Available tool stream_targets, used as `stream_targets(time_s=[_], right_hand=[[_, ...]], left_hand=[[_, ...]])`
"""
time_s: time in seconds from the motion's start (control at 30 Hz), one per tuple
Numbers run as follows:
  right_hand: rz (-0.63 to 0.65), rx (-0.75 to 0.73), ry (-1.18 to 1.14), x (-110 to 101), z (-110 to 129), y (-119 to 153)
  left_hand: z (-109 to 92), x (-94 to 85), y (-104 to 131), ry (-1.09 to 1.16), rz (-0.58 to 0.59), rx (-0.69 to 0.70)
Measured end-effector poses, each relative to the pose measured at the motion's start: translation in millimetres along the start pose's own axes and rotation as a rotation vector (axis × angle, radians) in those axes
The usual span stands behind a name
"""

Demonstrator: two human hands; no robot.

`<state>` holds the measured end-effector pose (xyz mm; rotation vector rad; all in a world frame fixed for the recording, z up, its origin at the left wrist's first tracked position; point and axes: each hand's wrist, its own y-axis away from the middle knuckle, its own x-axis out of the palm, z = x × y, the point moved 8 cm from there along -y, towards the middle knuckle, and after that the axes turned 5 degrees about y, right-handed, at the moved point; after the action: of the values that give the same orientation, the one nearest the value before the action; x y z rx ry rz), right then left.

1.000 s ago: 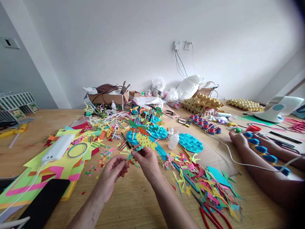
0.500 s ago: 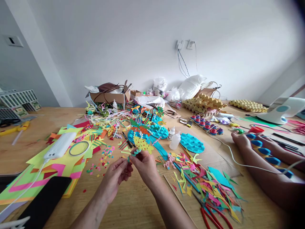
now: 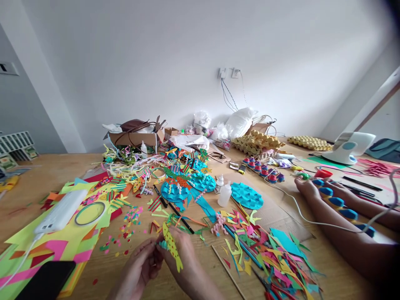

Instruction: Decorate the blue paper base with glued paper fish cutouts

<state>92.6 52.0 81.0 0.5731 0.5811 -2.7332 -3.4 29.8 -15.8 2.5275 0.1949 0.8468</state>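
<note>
Low in the middle of the head view, my two hands meet. My right hand (image 3: pixel 185 255) is closed on a yellow paper fish (image 3: pixel 171 245) with dots, which is tilted nearly edge-on over the fingers. A turquoise curled strip (image 3: pixel 163 245) joins the fish near its side. My left hand (image 3: pixel 140 261) pinches the strip's other end, its fingertips close to my right thumb; the exact grip is partly hidden. Just beyond lie thin paper offcuts, a black pen (image 3: pixel 181 218) and blue painted egg-carton pieces (image 3: pixel 175 189) with paper fish on them.
To the left are coloured paper sheets (image 3: pixel 23 250), a white power bank (image 3: pixel 61 211), a tape roll (image 3: pixel 90 213) and a black phone (image 3: pixel 46 280). Glue bottles (image 3: pixel 224 195), paper scraps (image 3: pixel 268 258) and red-handled pliers (image 3: pixel 275 289) lie rightward. Another person's arms (image 3: pixel 331 225) hold a blue-painted egg-carton strip.
Both hands have come lower and closer to me. The yellow fish has turned from face-on to a steep, nearly upright tilt. The camera view has shifted a little.
</note>
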Motion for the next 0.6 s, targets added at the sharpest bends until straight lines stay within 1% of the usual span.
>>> stream_targets(time_s=[0.1, 0.3, 0.37, 0.47, 0.6], right_hand=[[-0.028, 0.034, -0.003, 1.3, -11.3, 2.2], [-0.047, 0.211, -0.119, 12.7, -42.6, 2.1], [-0.034, 0.227, -0.145, 15.9, -45.9, 1.4], [-0.010, 0.244, -0.166, 17.0, -44.6, 0.6], [0.013, 0.303, -0.055, 13.6, -42.1, -0.2]], left_hand=[[3.0, 1.0, -1.1, 0.016, 0.009, -0.016], [8.3, -3.8, -6.7, -0.019, 0.025, -0.008], [10.5, -6.3, -8.4, -0.030, 0.024, -0.007], [12.4, -9.9, -10.0, -0.036, 0.000, 0.003], [13.0, -9.3, -11.4, -0.079, 0.002, 0.034]])
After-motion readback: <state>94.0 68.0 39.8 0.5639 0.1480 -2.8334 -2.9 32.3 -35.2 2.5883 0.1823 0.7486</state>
